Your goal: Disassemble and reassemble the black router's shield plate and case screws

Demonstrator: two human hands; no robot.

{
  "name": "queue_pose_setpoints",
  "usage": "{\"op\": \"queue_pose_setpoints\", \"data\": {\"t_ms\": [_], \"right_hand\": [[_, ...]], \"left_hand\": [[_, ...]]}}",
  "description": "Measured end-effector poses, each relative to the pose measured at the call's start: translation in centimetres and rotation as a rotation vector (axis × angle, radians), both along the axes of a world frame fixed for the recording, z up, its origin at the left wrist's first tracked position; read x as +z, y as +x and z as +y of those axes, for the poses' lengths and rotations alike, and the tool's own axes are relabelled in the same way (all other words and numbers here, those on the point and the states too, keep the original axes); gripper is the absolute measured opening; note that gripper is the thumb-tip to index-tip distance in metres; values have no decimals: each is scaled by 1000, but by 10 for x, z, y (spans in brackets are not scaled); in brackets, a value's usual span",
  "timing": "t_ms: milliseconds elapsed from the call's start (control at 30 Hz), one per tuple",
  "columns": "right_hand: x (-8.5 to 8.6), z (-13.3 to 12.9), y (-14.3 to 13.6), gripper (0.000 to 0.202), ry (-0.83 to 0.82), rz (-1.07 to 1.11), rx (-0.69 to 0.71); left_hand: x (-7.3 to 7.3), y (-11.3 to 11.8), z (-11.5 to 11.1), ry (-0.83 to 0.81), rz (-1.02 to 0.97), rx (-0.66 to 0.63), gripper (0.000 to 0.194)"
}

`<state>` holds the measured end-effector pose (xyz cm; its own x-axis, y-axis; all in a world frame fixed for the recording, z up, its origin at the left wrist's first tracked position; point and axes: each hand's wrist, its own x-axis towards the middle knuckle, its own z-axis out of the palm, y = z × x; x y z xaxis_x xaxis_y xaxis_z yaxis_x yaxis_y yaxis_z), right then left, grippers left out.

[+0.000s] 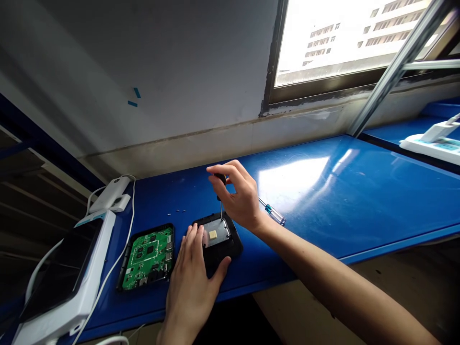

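Note:
My right hand (239, 194) pinches the dark handle of a screwdriver (221, 207) between thumb and fingers. The shaft points straight down, its tip at the upper edge of a silvery metal plate (220, 226). This plate, with a small beige pad (213, 234) on it, lies inside a black plastic cover (224, 254). My left hand (192, 275) holds the cover on the bench, fingers along its left side and thumb at the near side. Left of it sits a green circuit board (149, 256) in another black shell. Several small screws (177, 210) lie beyond.
A second screwdriver with a clear blue handle (275, 214) lies right of my right wrist. At left stand a white device with a dark screen (66, 268), a white power strip (111, 194) and a cable (132, 211). The blue bench (323, 230) meets the wall behind; a metal post (391, 81) rises at right.

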<state>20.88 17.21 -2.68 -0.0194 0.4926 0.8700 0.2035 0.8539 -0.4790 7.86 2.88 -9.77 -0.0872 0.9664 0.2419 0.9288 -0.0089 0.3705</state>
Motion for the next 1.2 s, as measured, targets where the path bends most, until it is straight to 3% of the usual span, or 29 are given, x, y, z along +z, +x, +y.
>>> {"op": "queue_pose_setpoints", "data": {"t_ms": [167,333,400,567,767,967,1067,1200], "right_hand": [[0,-3,2,23,-96,43,145],[1,-1,2,16,61,18,39],[0,-1,1,13,48,10,23],[-2,-2,3,31,-71,12,103],[-1,0,4,20,22,-40,-6],[-2,-2,4,32,-57,11,82],[-2,-1,4,22,-22,-27,29],[-4,1,2,29,-3,-54,-8]], "left_hand": [[-1,0,0,12,8,-6,74],[0,0,1,16,19,-8,73],[-1,0,1,10,12,-6,74],[-1,0,1,29,-12,-9,74],[1,0,0,5,-25,-14,71],[2,1,1,-15,-29,-5,74],[3,2,0,-22,-29,-6,72],[4,2,-1,-27,-29,-6,72]]}}
